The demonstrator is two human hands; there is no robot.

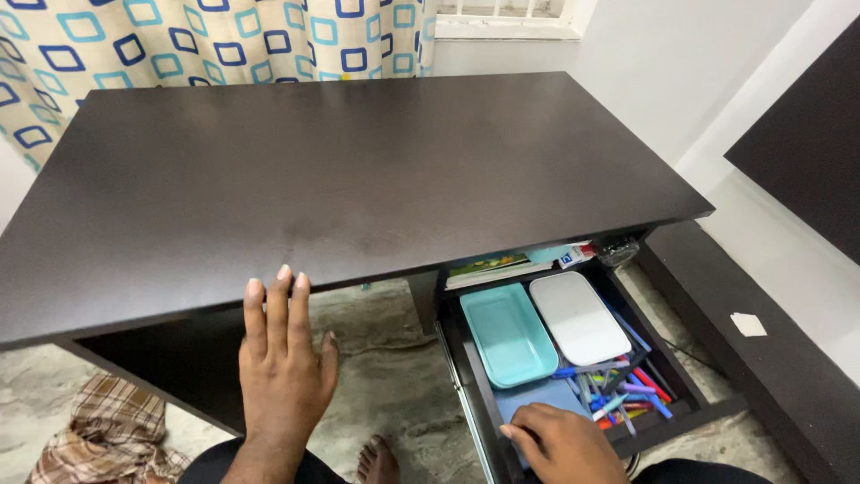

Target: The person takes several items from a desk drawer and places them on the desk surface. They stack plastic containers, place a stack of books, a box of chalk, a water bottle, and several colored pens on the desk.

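The left hand lies flat and open, fingertips at the dark bench edge. The right hand, partly cut off, presses the blue sheet in the open drawer; its grip is hard to tell.

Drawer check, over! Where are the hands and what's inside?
Left hand flat at desk edge. Right hand on open drawer front. Inside: teal tray, white lid, pens. Nothing blocking.

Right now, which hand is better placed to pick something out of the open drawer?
Right hand: it already rests inside the open drawer, beside the pens. The left hand lies flat at the desk edge, away from the drawer.
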